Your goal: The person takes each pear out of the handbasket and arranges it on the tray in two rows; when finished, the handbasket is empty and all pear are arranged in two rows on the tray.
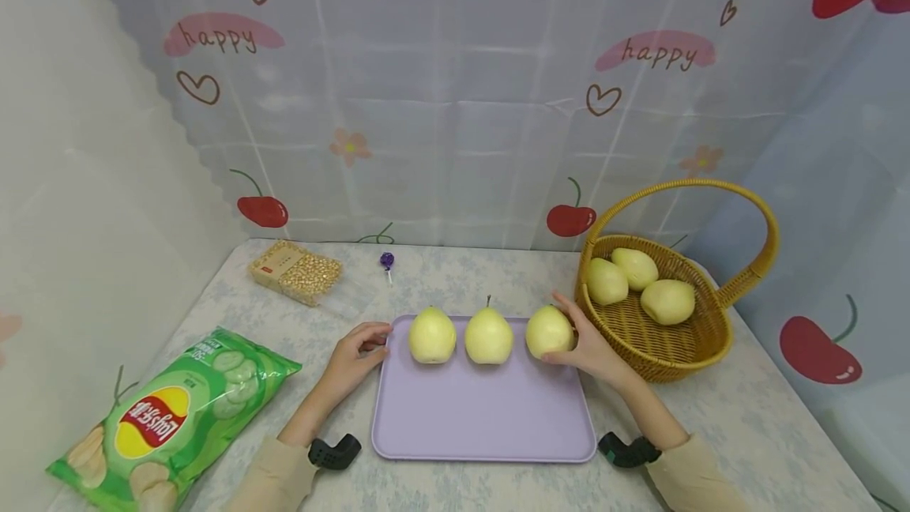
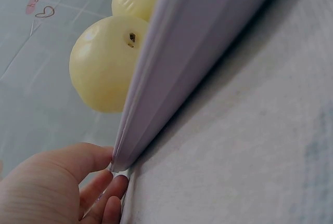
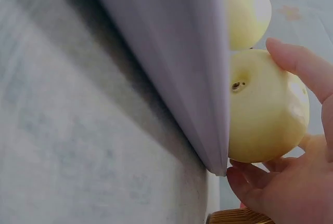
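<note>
my right hand (image 1: 588, 348) grips a pale pear (image 1: 547, 330) between thumb and fingers, at the far right corner of the lilac tray (image 1: 483, 413). my left hand (image 1: 354, 355) pinches the tray's far left corner. the middle pear (image 1: 489, 336) and left pear (image 1: 432, 336) line the far edge, gaps between; from them the surface runs open to the near rim. just right of my right hand, the wicker basket (image 1: 631, 338) crowds that side, basket pears (image 1: 635, 269) inside. beyond the tray is a lollipop (image 1: 387, 261); leftward, a grain packet (image 1: 297, 271) and a chip bag (image 1: 171, 425).
</note>
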A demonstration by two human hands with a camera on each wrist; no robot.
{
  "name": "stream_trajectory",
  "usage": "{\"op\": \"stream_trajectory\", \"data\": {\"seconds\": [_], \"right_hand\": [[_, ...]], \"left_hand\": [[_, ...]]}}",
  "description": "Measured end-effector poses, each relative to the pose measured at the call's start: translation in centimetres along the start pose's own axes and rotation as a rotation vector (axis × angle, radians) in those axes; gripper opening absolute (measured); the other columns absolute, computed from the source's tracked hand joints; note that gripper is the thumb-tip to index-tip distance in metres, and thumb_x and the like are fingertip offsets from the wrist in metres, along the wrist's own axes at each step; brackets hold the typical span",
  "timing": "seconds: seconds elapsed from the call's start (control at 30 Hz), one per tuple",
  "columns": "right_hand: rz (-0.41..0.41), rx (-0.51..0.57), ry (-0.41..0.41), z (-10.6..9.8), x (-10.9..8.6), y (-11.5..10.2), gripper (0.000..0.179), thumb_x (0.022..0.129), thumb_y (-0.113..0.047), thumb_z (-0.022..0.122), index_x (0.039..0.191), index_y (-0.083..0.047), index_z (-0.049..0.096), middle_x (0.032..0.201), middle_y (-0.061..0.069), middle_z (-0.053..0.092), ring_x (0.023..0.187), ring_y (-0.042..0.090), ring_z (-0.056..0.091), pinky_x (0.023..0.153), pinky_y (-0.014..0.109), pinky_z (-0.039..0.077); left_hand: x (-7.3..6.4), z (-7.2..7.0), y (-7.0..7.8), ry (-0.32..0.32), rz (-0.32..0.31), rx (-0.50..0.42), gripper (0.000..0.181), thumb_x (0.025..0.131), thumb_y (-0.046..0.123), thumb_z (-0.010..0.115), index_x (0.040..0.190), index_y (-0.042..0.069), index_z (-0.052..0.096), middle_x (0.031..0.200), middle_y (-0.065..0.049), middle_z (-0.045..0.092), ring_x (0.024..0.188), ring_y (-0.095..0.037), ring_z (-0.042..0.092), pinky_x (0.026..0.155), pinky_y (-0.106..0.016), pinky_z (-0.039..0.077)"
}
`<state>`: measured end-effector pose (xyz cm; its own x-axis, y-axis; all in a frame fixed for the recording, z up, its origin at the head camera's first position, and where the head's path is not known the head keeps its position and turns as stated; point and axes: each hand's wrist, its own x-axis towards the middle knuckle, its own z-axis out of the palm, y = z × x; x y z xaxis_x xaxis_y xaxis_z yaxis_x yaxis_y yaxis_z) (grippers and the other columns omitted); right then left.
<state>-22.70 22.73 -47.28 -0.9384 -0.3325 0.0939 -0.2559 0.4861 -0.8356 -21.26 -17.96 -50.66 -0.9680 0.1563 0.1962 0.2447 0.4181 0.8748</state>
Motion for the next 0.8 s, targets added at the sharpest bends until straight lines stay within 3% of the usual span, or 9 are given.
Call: {"op": "stream_trajectory", "data": {"seconds": [0.2, 0.8], "right_hand": [[0.022, 0.026, -0.016, 0.09, -0.03, -0.42, 0.102, 0.075, -0.017, 0.08, 0.153, -0.007, 0.013, 0.151, 0.028, 0.025, 0.131, 0.046, 0.038, 0.1, 0.058, 0.038], [0.022, 0.031, -0.022, 0.06, -0.09, -0.31, 0.103, 0.075, -0.017, 0.081, 0.153, -0.008, 0.013, 0.155, 0.025, 0.019, 0.136, 0.045, 0.032, 0.103, 0.06, 0.033]], "left_hand": [[0.11, -0.02, -0.8, -0.001, -0.005, -0.009, 0.034, 0.088, 0.008, 0.066, 0.122, 0.008, 0.063, 0.123, -0.008, 0.062, 0.105, -0.024, 0.06, 0.089, -0.027, 0.048], [0.02, -0.04, -0.46, -0.004, -0.005, 0.004, 0.034, 0.088, 0.009, 0.066, 0.122, 0.007, 0.064, 0.122, -0.008, 0.063, 0.104, -0.024, 0.059, 0.088, -0.026, 0.048]]}}
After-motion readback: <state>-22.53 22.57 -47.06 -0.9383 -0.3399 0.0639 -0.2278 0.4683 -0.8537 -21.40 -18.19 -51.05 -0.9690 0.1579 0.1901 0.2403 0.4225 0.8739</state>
